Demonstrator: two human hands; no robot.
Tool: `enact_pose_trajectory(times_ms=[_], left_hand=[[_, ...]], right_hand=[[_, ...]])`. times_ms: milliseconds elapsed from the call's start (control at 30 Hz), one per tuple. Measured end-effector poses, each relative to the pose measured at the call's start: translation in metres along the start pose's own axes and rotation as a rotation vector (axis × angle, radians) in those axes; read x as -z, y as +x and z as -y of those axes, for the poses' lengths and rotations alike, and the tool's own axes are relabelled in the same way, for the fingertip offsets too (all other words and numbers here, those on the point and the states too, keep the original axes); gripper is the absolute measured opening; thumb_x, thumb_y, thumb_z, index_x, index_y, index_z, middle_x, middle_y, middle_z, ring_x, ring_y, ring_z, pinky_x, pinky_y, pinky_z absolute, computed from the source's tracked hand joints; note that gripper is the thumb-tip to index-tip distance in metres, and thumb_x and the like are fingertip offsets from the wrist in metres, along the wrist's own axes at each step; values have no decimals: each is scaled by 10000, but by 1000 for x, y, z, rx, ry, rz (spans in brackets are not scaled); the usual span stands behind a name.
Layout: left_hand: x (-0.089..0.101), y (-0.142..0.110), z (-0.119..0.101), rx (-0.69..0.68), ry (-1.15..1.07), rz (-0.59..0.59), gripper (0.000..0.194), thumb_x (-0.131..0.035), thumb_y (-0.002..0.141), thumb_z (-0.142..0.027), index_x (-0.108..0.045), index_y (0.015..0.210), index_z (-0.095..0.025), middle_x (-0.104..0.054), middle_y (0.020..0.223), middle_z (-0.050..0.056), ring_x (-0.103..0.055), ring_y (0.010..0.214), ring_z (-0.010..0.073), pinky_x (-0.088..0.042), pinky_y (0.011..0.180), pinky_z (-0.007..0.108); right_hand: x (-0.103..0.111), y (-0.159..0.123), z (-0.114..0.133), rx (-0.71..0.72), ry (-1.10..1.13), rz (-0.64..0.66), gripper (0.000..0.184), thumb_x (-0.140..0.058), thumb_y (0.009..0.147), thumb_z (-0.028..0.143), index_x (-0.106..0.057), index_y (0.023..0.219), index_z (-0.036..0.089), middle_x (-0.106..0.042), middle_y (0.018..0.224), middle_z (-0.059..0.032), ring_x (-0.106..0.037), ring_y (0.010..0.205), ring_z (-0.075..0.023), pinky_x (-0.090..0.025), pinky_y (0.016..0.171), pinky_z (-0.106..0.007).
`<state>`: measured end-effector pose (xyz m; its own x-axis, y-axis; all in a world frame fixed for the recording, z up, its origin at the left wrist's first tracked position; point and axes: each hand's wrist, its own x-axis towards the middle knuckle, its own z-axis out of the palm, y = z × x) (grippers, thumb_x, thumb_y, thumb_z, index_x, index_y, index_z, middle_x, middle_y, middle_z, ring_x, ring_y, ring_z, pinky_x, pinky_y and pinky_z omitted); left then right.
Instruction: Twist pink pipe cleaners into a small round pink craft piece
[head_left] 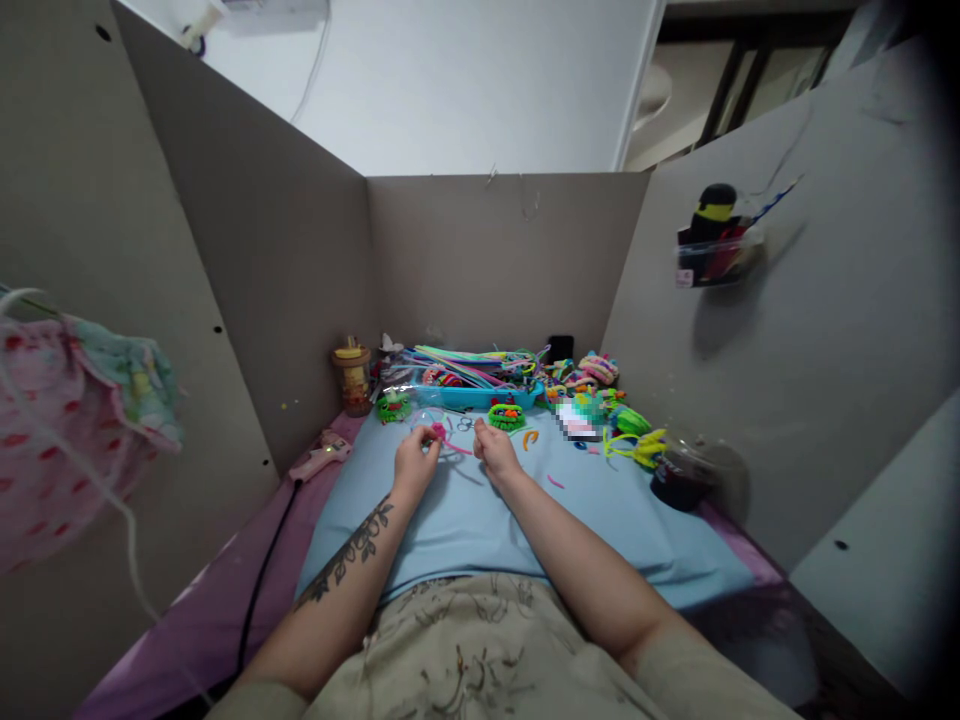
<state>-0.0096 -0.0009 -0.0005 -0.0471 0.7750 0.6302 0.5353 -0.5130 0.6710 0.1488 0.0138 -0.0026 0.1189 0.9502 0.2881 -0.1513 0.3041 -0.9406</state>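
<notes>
Over the light blue cloth, my left hand pinches a bright pink pipe cleaner, its curled end bunched at the fingertips. The straight part runs across toward my right hand, whose fingers are closed near its far end; whether they grip it is hard to make out. Small scissors lie just beyond, between the hands. Past my right hand sits a green fuzzy ring-shaped piece with orange in its middle. An orange curved piece and a short pink scrap lie to the right.
A blue tray heaped with colourful pipe cleaners stands at the back. On the left are a pink glue gun with a black cord and a brown jar. A dark cup stands right. Grey panels enclose the table.
</notes>
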Motion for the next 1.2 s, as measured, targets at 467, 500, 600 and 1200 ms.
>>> enact_pose_trajectory(times_ms=[467, 500, 600, 1200], left_hand=[[-1, 2, 0, 74, -122, -72, 151, -563, 756, -321, -532, 798, -180, -629, 766, 20, -609, 742, 144, -471, 729, 271], [-1, 2, -1, 87, -146, -81, 174, -572, 751, -327, -518, 828, -181, -633, 784, 25, -617, 749, 147, -475, 726, 273], [-1, 2, -3, 149, -209, -105, 292, -604, 729, -332, -461, 937, -186, -641, 826, 40, -636, 775, 162, -483, 711, 281], [-2, -3, -8, -152, 285, 128, 76, -497, 811, -263, -502, 858, -204, -578, 728, 51, -583, 720, 204, -407, 668, 293]], right_hand=[[-12, -25, 12, 488, -540, 168, 75, -538, 765, 239, -593, 764, 188, -603, 750, -15, -539, 711, -142, -418, 683, -252], [-11, -25, 12, 503, -557, 155, 90, -526, 778, 234, -598, 752, 188, -610, 748, -18, -543, 712, -144, -418, 688, -255], [-8, -22, 7, 509, -601, 167, 111, -510, 795, 211, -620, 798, 195, -634, 773, -19, -559, 718, -148, -422, 696, -259], [6, -14, 20, 735, -974, -98, 184, -519, 810, 156, -681, 757, 226, -518, 881, -71, -425, 889, -218, -362, 821, -361]])
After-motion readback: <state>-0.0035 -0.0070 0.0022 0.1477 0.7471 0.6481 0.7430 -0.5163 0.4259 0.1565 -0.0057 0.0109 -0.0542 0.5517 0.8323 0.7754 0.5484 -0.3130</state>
